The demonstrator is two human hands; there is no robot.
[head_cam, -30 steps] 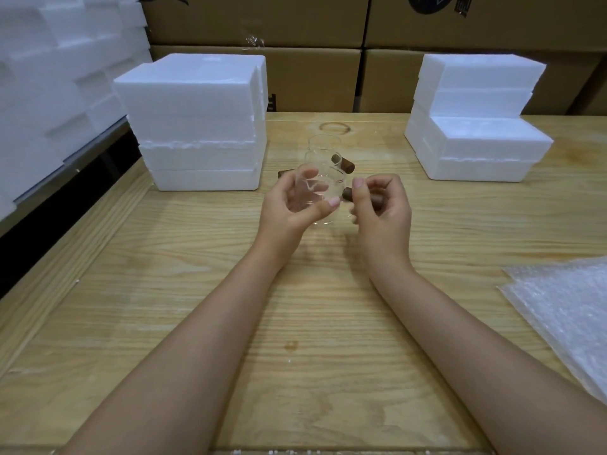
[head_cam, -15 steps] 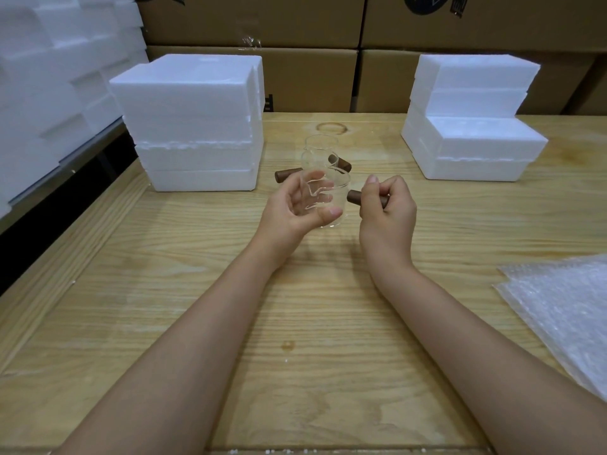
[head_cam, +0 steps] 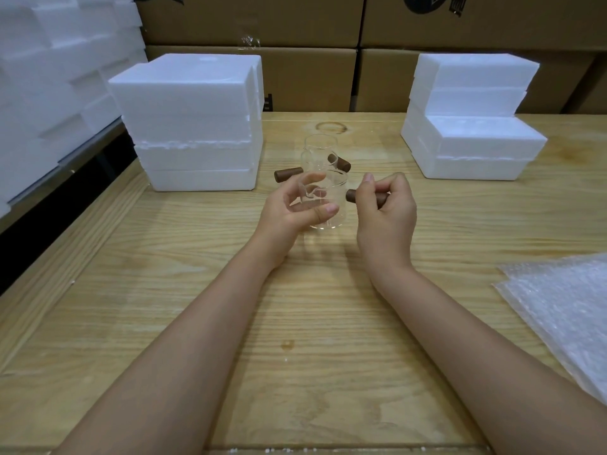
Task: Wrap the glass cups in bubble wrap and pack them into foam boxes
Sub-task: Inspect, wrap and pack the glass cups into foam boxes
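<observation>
A clear glass cup (head_cam: 333,211) with a brown wooden handle stands at the middle of the wooden table. My left hand (head_cam: 292,211) curls round its body from the left. My right hand (head_cam: 386,208) grips the cup's wooden handle (head_cam: 352,195) on the right side. Behind it stand other glass cups (head_cam: 320,152) with brown handles, one handle (head_cam: 288,174) pointing left and one handle (head_cam: 340,163) pointing right. Bubble wrap sheets (head_cam: 565,310) lie at the right edge of the table.
A stack of white foam boxes (head_cam: 193,126) stands at the back left and a stepped stack of foam boxes (head_cam: 473,116) at the back right. More foam (head_cam: 49,77) piles up on the far left. Cardboard cartons (head_cam: 312,60) line the back.
My right hand has shifted from beside the cup onto its wooden handle and closed round it. The cup has come slightly nearer to me in my left hand.
</observation>
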